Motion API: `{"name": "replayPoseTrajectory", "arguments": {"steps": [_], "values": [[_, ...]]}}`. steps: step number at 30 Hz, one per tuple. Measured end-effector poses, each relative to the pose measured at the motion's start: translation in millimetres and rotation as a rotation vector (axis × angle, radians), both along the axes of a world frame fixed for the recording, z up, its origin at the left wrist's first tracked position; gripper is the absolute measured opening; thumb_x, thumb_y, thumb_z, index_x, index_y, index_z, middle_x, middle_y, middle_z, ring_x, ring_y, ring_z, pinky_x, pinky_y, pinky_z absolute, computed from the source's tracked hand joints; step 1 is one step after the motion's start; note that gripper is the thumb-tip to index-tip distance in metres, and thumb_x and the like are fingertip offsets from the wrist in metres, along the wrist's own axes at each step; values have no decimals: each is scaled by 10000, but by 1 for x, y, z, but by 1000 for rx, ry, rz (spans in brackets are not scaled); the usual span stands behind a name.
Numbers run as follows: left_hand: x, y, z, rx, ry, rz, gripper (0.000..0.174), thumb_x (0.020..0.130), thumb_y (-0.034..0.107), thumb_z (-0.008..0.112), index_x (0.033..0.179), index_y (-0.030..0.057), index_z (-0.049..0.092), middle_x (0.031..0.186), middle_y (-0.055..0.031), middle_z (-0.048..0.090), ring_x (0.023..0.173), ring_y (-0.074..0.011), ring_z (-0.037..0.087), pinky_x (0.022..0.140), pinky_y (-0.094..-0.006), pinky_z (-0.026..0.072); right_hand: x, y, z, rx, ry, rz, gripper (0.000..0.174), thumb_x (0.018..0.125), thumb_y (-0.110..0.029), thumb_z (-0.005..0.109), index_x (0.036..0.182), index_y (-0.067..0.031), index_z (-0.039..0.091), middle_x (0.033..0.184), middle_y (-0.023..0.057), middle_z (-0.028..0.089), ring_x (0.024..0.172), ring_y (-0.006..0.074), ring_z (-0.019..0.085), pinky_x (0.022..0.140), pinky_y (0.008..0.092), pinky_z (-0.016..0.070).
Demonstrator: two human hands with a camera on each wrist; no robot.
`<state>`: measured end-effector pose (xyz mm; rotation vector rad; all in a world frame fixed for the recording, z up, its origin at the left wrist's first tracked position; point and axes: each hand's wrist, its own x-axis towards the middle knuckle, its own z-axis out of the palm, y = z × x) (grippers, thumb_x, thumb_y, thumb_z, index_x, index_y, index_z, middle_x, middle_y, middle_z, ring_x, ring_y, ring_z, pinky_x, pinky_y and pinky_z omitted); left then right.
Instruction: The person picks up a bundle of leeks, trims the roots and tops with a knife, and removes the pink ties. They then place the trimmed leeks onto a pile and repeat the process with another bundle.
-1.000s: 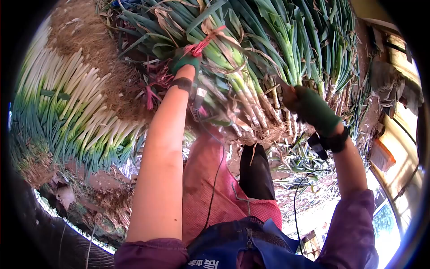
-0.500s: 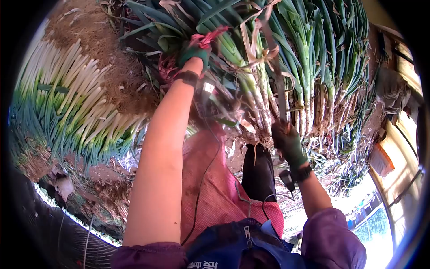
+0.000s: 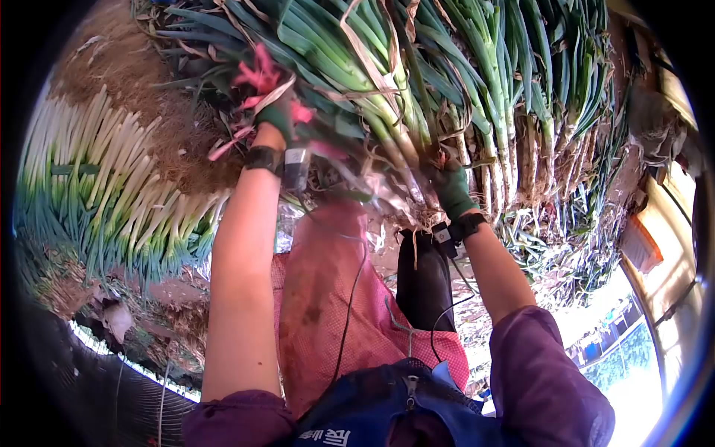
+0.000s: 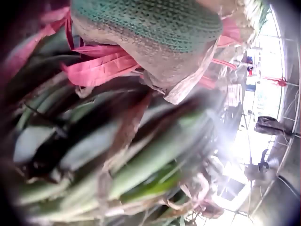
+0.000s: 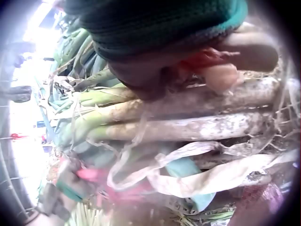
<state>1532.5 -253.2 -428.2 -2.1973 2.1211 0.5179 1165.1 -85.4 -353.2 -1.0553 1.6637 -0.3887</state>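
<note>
My left hand (image 3: 275,119), in a green knit glove with a soiled palm side, grips pink plastic strips (image 3: 257,71); their loose ends stick out around it, above blurred green onion leaves (image 4: 146,150). My right hand (image 3: 453,182), also gloved in green, holds a long dark-bladed knife (image 3: 418,93) that lies along the green onions, partly lost among the leaves. Something red (image 5: 202,59) shows between its curled fingers. Right below that hand are thick, soil-marked onion stalks (image 5: 188,129) with dry peeling skins (image 5: 211,179) and roots.
Untrimmed green onions (image 3: 514,97) lie in a dense row at the back right. On the left, cleaned onions (image 3: 112,171) with white stems are laid out beside brown root trimmings (image 3: 141,59). A pink cloth (image 3: 328,298) covers a leg; cables (image 3: 354,298) run from both wrists.
My left hand first shifts slightly right, then swings left with the pink strips. From the far right, my right hand comes left to the stalks, and the blade turns from slanting to nearly upright.
</note>
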Motion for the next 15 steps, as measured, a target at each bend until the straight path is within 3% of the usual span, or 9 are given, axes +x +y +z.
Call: {"name": "replayPoseTrajectory", "arguments": {"steps": [2, 3, 4, 6, 8, 9, 11, 13, 15], "values": [[-20, -5, -39, -80, -342, -361, 392, 939, 186, 360, 1313, 94, 434, 1240, -97, 555, 1110, -183, 538, 950, -325, 413, 13, 1, 10, -74, -489, -346, 280, 849, -135, 622, 1108, -51, 559, 930, 75, 651, 821, 135, 594, 706, 277, 481], [-26, -1, -76, -224, -589, -568, 394, 947, 168, 344, 1326, 96, 421, 1251, -94, 549, 1118, -177, 533, 959, -322, 410, 14, 4, 17, -91, -357, -314, 279, 858, -132, 598, 1122, -53, 552, 964, 60, 642, 832, 134, 585, 702, 280, 479], [-57, -13, -4, 25, -270, -384, 396, 956, 195, 334, 1340, 124, 398, 1296, -102, 513, 1128, -214, 537, 957, -362, 419, 10, 13, -2, -96, -265, -251, 274, 860, -123, 592, 1121, -50, 554, 975, 58, 638, 832, 136, 585, 700, 287, 481], [-77, -19, 23, 185, -378, -503, 560, 906, 189, 366, 1417, -12, 256, 1490, -111, 251, 1378, -216, 215, 1125, -350, 202, 11, 27, -27, -115, -210, -269, 252, 851, -137, 597, 1084, -46, 573, 950, 65, 638, 806, 155, 590, 682, 308, 482], [-53, -35, -20, 297, 285, -267, 549, 931, 243, 365, 1414, 1, 264, 1484, -128, 256, 1367, -244, 233, 1104, -375, 257, 22, 45, -57, -194, -336, -448, 230, 833, -176, 615, 1023, -48, 598, 899, 87, 641, 774, 182, 597, 657, 327, 479], [-46, -37, -22, 296, 387, -224, 538, 933, 247, 368, 1404, 3, 276, 1465, -122, 270, 1348, -238, 247, 1094, -369, 264, 21, 42, -53, -148, -237, -395, 258, 820, -204, 628, 1023, -47, 601, 891, 94, 648, 776, 186, 606, 660, 324, 480], [-36, -42, -14, 259, 288, -277, 516, 937, 256, 374, 1383, 8, 300, 1426, -112, 298, 1310, -226, 276, 1072, -356, 277, 25, 32, -29, -36, 2, -278, 317, 794, -260, 656, 1022, -45, 607, 877, 109, 661, 782, 193, 623, 667, 318, 484], [-33, -51, 0, 220, 175, -345, 494, 942, 266, 379, 1362, 12, 324, 1388, -102, 326, 1271, -213, 304, 1051, -344, 291, 51, 0, 22, -76, -21, -289, 374, 767, -315, 683, 1015, -43, 616, 863, 123, 673, 791, 211, 640, 684, 320, 489], [-31, -56, 13, 195, 102, -402, 474, 946, 275, 385, 1341, 16, 348, 1349, -91, 354, 1233, -201, 332, 1029, -331, 304, 39, 20, -12, 57, -2, -264, 355, 766, -319, 684, 997, -57, 627, 879, 131, 674, 822, 209, 644, 705, 324, 491]]}}
